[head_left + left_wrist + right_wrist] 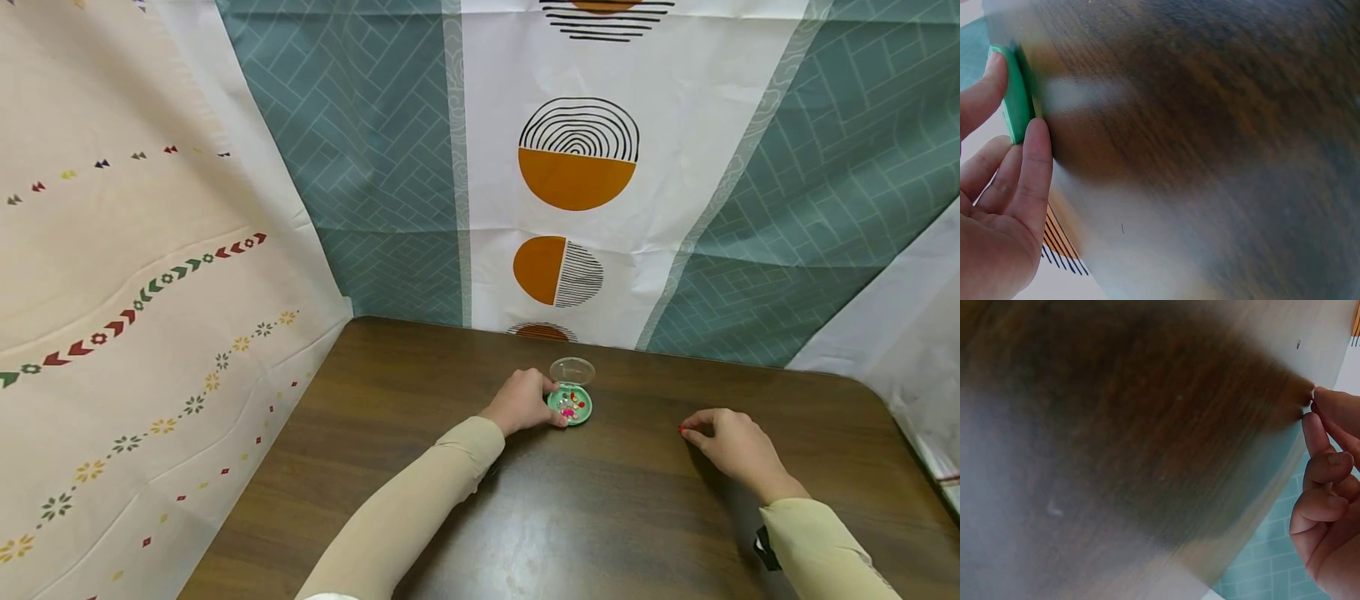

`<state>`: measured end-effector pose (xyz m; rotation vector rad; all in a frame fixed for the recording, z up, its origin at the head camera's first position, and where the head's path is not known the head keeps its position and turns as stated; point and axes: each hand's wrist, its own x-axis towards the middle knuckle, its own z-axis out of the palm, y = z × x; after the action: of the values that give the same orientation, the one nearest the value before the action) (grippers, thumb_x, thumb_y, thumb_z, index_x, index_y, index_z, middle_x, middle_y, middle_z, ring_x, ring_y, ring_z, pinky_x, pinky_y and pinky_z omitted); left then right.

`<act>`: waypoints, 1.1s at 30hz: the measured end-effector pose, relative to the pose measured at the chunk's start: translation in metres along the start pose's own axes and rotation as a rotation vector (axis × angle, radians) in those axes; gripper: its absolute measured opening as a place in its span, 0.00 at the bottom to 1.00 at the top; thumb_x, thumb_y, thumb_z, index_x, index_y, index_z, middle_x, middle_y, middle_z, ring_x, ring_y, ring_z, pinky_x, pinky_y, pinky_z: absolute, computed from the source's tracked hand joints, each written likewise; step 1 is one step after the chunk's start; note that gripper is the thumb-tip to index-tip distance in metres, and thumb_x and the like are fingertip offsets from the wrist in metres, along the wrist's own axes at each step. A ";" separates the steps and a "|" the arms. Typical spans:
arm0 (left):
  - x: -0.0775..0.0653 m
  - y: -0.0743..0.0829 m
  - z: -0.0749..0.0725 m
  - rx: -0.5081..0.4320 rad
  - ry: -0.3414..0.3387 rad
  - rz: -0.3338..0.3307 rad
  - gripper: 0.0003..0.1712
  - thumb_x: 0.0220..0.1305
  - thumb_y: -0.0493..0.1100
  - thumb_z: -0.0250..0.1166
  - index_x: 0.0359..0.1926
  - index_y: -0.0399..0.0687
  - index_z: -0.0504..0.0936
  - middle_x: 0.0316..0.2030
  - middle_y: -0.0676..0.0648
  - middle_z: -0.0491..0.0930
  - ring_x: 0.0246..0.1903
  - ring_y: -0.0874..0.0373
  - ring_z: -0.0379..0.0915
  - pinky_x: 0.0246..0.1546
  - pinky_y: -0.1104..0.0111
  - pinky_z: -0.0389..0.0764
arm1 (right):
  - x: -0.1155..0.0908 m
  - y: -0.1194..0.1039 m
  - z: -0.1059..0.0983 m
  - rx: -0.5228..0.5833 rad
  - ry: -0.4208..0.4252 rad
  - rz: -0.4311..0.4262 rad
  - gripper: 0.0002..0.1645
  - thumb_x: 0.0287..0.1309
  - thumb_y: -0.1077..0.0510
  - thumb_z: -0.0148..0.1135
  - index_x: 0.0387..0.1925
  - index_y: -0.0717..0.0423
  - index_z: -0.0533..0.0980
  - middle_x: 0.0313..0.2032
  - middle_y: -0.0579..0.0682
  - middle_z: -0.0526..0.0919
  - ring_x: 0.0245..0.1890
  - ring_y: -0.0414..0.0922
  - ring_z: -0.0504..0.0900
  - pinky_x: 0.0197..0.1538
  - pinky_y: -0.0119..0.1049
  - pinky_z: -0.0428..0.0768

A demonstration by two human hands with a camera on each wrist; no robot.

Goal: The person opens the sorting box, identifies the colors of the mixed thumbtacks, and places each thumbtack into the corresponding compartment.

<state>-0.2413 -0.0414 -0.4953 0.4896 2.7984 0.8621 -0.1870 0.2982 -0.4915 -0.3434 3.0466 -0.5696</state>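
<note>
A small round green case [589, 407] stands on the table, its clear hinged lid [572, 371] raised at the back. Small red, pink and pale pieces [567, 412] lie inside it. My left hand [522, 402] grips the case's left side between thumb and fingers; the left wrist view shows the green edge [1017, 100] held that way. To the right, my right hand [733, 448] pinches a tiny red piece [681, 429] between thumb and finger, low over the table. In the right wrist view the fingertips [1314, 425] are at the table surface, and the red piece is hidden.
The brown wooden table [600, 517] reaches back to a patterned teal and white cloth [382, 167]. A cream cloth with coloured motifs [150, 333] hangs along the left side. White cloth [900, 333] borders the right edge.
</note>
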 end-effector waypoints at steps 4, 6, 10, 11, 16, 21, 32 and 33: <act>-0.001 0.001 -0.001 0.001 0.000 0.001 0.37 0.34 0.59 0.77 0.50 0.53 0.82 0.44 0.58 0.79 0.39 0.70 0.70 0.39 0.76 0.69 | 0.001 -0.002 0.000 -0.001 -0.006 0.003 0.06 0.54 0.49 0.64 0.34 0.43 0.81 0.34 0.43 0.81 0.36 0.47 0.79 0.34 0.48 0.75; 0.000 0.000 0.000 0.001 0.002 0.005 0.36 0.34 0.59 0.77 0.49 0.53 0.82 0.43 0.58 0.79 0.39 0.69 0.70 0.39 0.76 0.69 | 0.002 -0.002 0.001 0.000 -0.005 0.002 0.07 0.54 0.49 0.65 0.35 0.43 0.81 0.33 0.40 0.81 0.34 0.44 0.78 0.33 0.46 0.74; 0.000 0.000 0.000 0.004 0.004 0.014 0.36 0.35 0.59 0.77 0.49 0.53 0.82 0.43 0.59 0.79 0.39 0.69 0.70 0.39 0.76 0.69 | 0.003 -0.003 0.001 -0.001 -0.012 -0.020 0.16 0.53 0.50 0.66 0.45 0.46 0.80 0.33 0.39 0.79 0.33 0.43 0.77 0.31 0.44 0.73; 0.000 0.000 0.000 0.007 0.005 0.015 0.36 0.35 0.59 0.77 0.49 0.53 0.82 0.43 0.59 0.79 0.39 0.69 0.70 0.39 0.76 0.69 | 0.004 -0.003 0.001 -0.002 -0.014 -0.030 0.18 0.53 0.51 0.66 0.47 0.46 0.80 0.35 0.40 0.80 0.35 0.45 0.77 0.33 0.45 0.73; 0.000 0.001 0.000 0.007 -0.002 0.010 0.36 0.35 0.59 0.77 0.49 0.53 0.82 0.43 0.59 0.79 0.39 0.69 0.70 0.38 0.76 0.69 | 0.004 -0.003 0.001 -0.011 -0.013 -0.075 0.15 0.52 0.54 0.66 0.44 0.44 0.82 0.41 0.46 0.80 0.45 0.53 0.77 0.42 0.54 0.73; 0.001 0.000 0.001 0.017 0.006 0.015 0.36 0.34 0.60 0.77 0.49 0.53 0.82 0.43 0.60 0.79 0.39 0.69 0.70 0.39 0.76 0.69 | 0.004 -0.002 0.002 -0.014 -0.007 -0.070 0.10 0.52 0.53 0.66 0.38 0.44 0.82 0.40 0.45 0.81 0.44 0.53 0.77 0.42 0.53 0.73; 0.000 -0.002 0.001 0.015 0.005 0.009 0.37 0.34 0.60 0.77 0.50 0.53 0.82 0.43 0.59 0.79 0.38 0.70 0.69 0.39 0.76 0.69 | 0.001 -0.003 0.001 0.000 -0.024 -0.022 0.06 0.48 0.47 0.68 0.29 0.40 0.79 0.28 0.35 0.78 0.30 0.39 0.75 0.33 0.43 0.72; 0.000 -0.002 0.001 0.013 0.004 0.010 0.37 0.35 0.60 0.77 0.50 0.53 0.82 0.43 0.59 0.79 0.38 0.70 0.69 0.39 0.76 0.69 | 0.000 -0.003 0.001 0.000 -0.026 -0.020 0.07 0.48 0.46 0.68 0.28 0.40 0.79 0.27 0.35 0.78 0.30 0.39 0.75 0.33 0.42 0.72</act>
<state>-0.2413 -0.0423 -0.4970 0.5045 2.8097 0.8481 -0.1866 0.2950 -0.4917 -0.3787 3.0211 -0.5620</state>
